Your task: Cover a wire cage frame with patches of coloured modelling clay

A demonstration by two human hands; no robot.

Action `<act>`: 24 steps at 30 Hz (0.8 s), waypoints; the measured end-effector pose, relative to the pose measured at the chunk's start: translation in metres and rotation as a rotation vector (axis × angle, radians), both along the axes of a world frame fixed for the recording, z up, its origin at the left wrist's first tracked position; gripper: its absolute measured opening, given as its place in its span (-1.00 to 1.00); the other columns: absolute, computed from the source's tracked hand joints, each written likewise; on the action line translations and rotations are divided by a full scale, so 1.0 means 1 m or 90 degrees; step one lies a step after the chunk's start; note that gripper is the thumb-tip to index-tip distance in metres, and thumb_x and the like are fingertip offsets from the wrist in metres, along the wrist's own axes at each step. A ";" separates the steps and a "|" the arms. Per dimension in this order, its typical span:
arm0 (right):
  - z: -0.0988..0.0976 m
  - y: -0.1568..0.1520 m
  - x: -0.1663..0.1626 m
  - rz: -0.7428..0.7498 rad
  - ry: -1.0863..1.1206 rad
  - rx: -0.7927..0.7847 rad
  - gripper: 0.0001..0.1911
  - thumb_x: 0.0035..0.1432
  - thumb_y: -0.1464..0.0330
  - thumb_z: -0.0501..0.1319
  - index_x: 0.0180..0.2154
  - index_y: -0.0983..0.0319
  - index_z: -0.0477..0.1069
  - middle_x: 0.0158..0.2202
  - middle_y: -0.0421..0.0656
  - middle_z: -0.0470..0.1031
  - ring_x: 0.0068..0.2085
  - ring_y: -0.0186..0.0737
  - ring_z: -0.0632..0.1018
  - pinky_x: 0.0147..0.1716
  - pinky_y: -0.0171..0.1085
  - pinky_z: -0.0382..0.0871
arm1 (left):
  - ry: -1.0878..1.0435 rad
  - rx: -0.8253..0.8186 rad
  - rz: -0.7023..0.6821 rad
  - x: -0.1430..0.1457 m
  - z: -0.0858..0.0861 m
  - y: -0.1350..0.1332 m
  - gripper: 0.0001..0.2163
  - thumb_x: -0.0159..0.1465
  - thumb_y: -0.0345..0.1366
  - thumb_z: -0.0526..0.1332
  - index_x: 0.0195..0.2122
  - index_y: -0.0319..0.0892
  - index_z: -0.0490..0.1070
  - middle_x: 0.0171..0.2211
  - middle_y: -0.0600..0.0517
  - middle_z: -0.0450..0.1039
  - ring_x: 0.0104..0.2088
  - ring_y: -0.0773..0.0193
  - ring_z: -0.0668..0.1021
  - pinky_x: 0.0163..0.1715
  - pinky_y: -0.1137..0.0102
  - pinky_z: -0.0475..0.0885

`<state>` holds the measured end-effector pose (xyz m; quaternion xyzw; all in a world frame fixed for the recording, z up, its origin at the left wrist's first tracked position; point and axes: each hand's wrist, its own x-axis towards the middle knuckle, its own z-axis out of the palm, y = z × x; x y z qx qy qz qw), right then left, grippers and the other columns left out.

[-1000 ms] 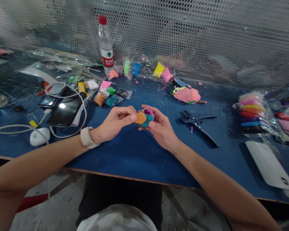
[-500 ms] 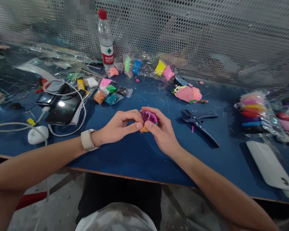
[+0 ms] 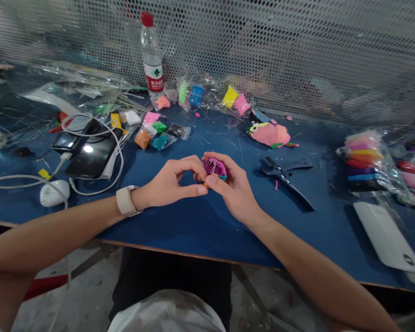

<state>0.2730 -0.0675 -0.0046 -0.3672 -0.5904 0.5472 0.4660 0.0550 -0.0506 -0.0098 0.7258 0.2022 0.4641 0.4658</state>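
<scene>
A small modelling-clay piece, magenta with a teal edge, whitish marks inside its hollow and a bit of orange beneath, is held over the near part of the table. My right hand wraps round it from the right, thumb across its near side. From the left, my left hand grips its near left edge between thumb and curled fingers. The fingertips and the underside of the piece are partly hidden. To the right lies a dark blue pair of cutters. Beyond is a pink clay fish-like figure.
Bagged clay packets lie at the back left, near a water bottle. Phones with a looped white cable and a white charger are on the left. A white power bank and a multicoloured clay pack are on the right.
My left thumb has straightened and shifted slightly toward me. The orange part is now more covered, and the magenta hollow faces up more visibly. My right hand has barely moved.
</scene>
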 end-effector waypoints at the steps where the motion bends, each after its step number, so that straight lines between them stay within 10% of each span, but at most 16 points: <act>1: -0.001 0.001 0.000 0.005 -0.003 0.006 -0.42 0.23 -0.02 0.61 0.18 0.01 0.61 0.13 -0.11 0.62 0.13 0.01 0.64 0.24 0.11 0.57 | 0.002 0.007 0.004 0.000 -0.001 0.000 -0.76 0.41 -0.09 0.56 -0.17 -0.13 0.66 -0.24 -0.01 0.59 -0.21 0.27 0.61 -0.15 0.38 0.56; 24: -0.008 0.006 0.004 0.045 0.035 -0.018 -0.35 0.19 -0.01 0.64 0.22 0.00 0.60 0.24 -0.09 0.64 0.18 0.02 0.67 0.19 0.07 0.68 | -0.033 -0.010 0.001 0.000 -0.001 0.001 -0.86 0.43 -0.21 0.55 -0.13 -0.12 0.69 -0.20 0.00 0.60 -0.21 0.31 0.60 -0.12 0.39 0.56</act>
